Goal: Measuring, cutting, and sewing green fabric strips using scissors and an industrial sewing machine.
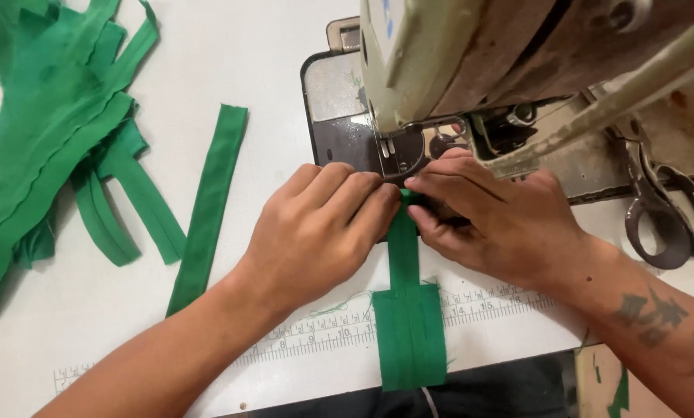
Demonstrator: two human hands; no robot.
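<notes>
The left hand [320,224] and the right hand [494,213] meet at the centre of the view, fingertips pressed down together on the upper end of a green fabric strip [406,310], pinning it flat just in front of the presser foot [389,151] of an industrial sewing machine [471,62]; neither hand is closed around anything, the fingers lie flat and bunched on the cloth. The strip runs from the needle area down toward 6 o'clock, narrow and folded where the fingers hold it, then widening into a broader folded panel that crosses a printed ruler [324,333] on the white tabletop [231,70] and hangs over the near edge. As far as can be judged, sewing on this piece is only starting: almost all of its length lies on the near side of the foot, and no stitched seam can be made out. At 9 o'clock one similar folded band [208,209] lies alone, and at 10 o'clock a loose pile of green strips [45,131] lies in a heap, soft, matte and slightly frayed at the edges. At 3 o'clock dark metal scissors [668,209] rest on the worn, scuffed machine bed [339,116]
</notes>
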